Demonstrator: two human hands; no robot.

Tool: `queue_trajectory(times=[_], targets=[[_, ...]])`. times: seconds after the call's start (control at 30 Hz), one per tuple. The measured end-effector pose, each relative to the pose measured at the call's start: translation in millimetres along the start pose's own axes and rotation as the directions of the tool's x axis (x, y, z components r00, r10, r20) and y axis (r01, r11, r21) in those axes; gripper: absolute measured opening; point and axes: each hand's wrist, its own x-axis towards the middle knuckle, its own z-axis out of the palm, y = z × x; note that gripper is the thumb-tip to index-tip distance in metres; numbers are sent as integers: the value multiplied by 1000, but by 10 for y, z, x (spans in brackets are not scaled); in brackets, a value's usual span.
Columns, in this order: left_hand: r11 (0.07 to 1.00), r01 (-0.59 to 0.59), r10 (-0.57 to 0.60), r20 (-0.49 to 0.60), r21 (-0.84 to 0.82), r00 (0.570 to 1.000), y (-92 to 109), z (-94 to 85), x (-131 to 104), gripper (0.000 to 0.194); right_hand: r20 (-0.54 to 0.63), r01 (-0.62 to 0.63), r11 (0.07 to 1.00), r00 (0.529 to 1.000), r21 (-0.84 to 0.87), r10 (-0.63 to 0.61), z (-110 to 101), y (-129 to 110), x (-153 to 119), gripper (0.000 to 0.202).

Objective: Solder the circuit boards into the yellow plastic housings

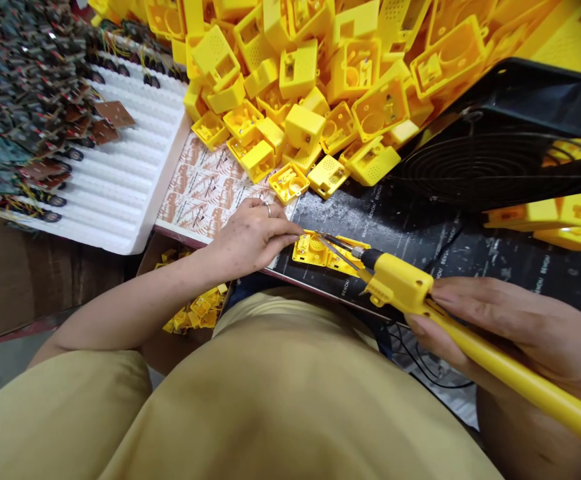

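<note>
In the head view, my right hand (515,327) grips a yellow soldering iron (403,280) with a dark collar and a thin guide tube alongside its metal tip. The tip is over an open yellow plastic casing (311,251), near its left half. A second yellow casing part (345,263) lies directly to the right, partly hidden under the iron. My left hand (253,237), with a ring on one finger, has its thumb and fingertips pinched together at the casing's left edge. Whatever is between those fingertips is too small to make out.
Yellow plastic casings (303,127) are heaped across the back. A black fan (495,153) stands at the right on the black bench top (370,213). At the left, a white foam tray (120,167) holds many wired circuit boards (25,100). A cardboard box (157,280) with small yellow parts is below.
</note>
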Motion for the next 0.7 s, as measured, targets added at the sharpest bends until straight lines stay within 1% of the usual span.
queue_trajectory(times=[0.07, 0.1, 0.2, 0.27, 0.33, 0.4, 0.5, 0.57, 0.63, 0.7], targets=[[999, 31, -31, -2, 16, 1000, 36, -6, 28, 17, 13, 68, 995, 997, 66, -69, 11, 9, 2, 24], [999, 43, -42, -4, 27, 999, 51, -8, 40, 15, 12, 76, 994, 997, 76, -77, 13, 8, 2, 21], [997, 32, -31, -8, 74, 999, 78, -9, 69, 16, 18, 14, 998, 1000, 64, -15, 21, -19, -3, 9], [993, 5, -5, 0, 117, 1000, 93, -10, 95, 18, 34, -5, 999, 999, 46, 3, 32, -48, -8, 7], [982, -22, 17, 29, 186, 999, 116, -18, 131, 20, 49, 10, 1000, 999, 26, -12, 44, -72, -14, 8], [965, -50, 30, 81, 259, 996, 148, -37, 176, 20, 49, 33, 999, 998, 3, -33, 56, -87, -17, 10], [939, -74, 20, 161, 336, 987, 197, -73, 244, 21, 78, 31, 999, 997, -26, -29, 76, -102, 7, 14], [923, -79, 5, 192, 376, 981, 221, -92, 279, 24, 114, 41, 999, 993, -34, -37, 93, -121, 60, 12], [909, -85, 0, 205, 409, 979, 238, -100, 306, 26, 123, 101, 994, 988, -28, -97, 102, -150, 138, 8], [894, -95, 2, 208, 438, 978, 249, -100, 323, 25, 102, 199, 979, 976, -46, -194, 90, -180, 213, 12]])
